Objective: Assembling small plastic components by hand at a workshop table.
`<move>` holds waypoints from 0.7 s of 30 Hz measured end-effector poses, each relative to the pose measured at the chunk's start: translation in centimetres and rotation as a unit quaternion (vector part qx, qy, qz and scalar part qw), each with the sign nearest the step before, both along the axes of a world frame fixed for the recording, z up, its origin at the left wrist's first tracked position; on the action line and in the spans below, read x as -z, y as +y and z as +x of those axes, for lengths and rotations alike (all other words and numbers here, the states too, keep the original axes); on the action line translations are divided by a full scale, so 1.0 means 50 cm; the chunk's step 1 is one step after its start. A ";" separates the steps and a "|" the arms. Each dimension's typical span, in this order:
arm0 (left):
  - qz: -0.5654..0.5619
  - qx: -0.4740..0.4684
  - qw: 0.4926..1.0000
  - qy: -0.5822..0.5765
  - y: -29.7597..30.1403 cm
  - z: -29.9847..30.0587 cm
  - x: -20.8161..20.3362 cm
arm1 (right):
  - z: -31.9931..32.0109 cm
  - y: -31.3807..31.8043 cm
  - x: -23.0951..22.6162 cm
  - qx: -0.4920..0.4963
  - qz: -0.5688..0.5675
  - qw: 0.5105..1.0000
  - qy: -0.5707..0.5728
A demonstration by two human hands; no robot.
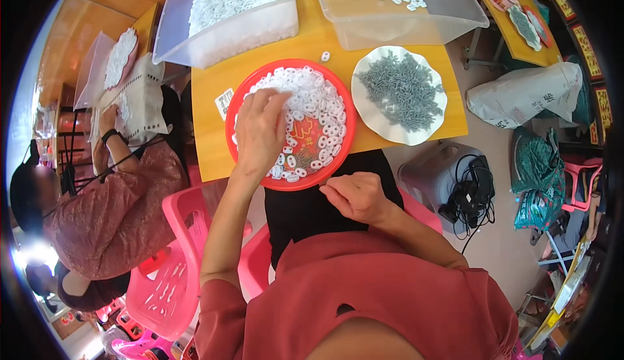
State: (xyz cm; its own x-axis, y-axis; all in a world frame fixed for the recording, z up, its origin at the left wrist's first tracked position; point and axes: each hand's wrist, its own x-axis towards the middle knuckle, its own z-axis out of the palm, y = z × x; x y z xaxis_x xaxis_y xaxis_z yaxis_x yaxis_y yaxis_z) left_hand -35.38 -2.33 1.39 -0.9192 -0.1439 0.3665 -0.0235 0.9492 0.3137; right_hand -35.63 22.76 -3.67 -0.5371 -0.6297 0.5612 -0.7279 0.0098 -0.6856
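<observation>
Red fabric of the wearer's top (383,282) is nearest. Beyond it, small white pieces (330,114), rounded oblongs, many showing two holes, lie heaped and scattered in a round red tray (349,110) on the yellow tabletop (211,136). The left hand's (261,129) grip bends over them, contents hidden; the right hand's (359,196) curls loosely near the tray, contents unclear.
</observation>
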 end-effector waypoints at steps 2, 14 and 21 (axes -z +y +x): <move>-0.016 0.040 0.999 0.024 0.010 -0.036 0.004 | 0.002 0.000 -0.002 -0.001 0.002 1.000 0.002; 0.001 0.070 0.997 0.038 -0.053 -0.199 0.053 | -0.020 0.013 -0.013 -0.010 0.000 1.000 -0.009; 0.115 0.019 0.992 -0.053 -0.111 -0.156 0.090 | -0.039 0.024 -0.011 0.026 0.028 0.999 -0.025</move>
